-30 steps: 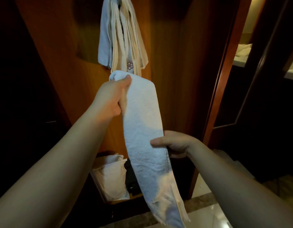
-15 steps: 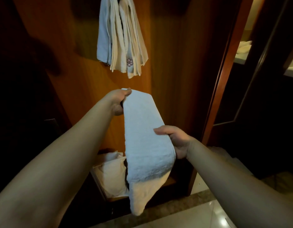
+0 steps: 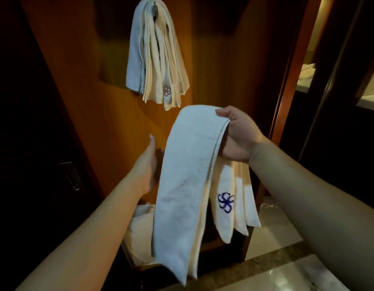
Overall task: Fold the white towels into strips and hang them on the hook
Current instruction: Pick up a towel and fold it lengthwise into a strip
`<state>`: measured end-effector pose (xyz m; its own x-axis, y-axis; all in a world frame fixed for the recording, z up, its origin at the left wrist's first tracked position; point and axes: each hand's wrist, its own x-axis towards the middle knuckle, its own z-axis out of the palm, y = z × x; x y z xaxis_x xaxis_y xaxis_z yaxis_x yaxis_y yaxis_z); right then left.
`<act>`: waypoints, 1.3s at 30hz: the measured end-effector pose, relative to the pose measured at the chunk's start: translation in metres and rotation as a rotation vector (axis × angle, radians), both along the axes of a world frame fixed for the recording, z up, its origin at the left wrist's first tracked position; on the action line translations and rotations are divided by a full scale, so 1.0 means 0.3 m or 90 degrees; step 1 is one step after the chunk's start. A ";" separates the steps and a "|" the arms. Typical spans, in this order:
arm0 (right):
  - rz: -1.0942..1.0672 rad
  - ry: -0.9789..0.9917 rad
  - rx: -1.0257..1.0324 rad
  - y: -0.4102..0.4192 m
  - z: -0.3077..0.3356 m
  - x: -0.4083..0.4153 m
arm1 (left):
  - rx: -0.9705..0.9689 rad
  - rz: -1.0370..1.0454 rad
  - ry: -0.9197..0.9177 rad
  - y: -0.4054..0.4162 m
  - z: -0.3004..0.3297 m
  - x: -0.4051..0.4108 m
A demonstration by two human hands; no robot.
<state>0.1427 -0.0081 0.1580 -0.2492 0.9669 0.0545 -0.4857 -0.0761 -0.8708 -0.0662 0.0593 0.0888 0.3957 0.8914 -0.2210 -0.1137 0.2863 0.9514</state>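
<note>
A wooden wall [image 3: 213, 59] carries hung towels [image 3: 154, 55] on a hook [image 3: 155, 9]. Below them a folded towel [image 3: 188, 175] drapes over the right hand [image 3: 240, 137], whose grip clamps its top; the left hand [image 3: 147, 164], fingers apart, touches its left edge.

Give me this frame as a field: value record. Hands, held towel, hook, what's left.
right hand: grips the fold at the top of the towel strip
left hand: open, flat beside the strip's left edge
towel strip: white, folded double, hanging down, blue flower logo on an inner layer
hook: metal, on the wood panel, above the hands
hung towels: several folded strips draped over the hook
task state: held strip not yet on the hook
</note>
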 end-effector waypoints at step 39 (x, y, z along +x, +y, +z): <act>-0.524 0.057 0.095 0.176 0.303 -0.023 | 0.334 0.343 -0.222 0.046 0.443 0.053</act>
<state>0.1359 0.0446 0.2490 0.5441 0.8190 0.1819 -0.4039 0.4458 -0.7988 -0.0504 0.0732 0.2218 -0.1462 0.9317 0.3325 -0.4223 -0.3628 0.8307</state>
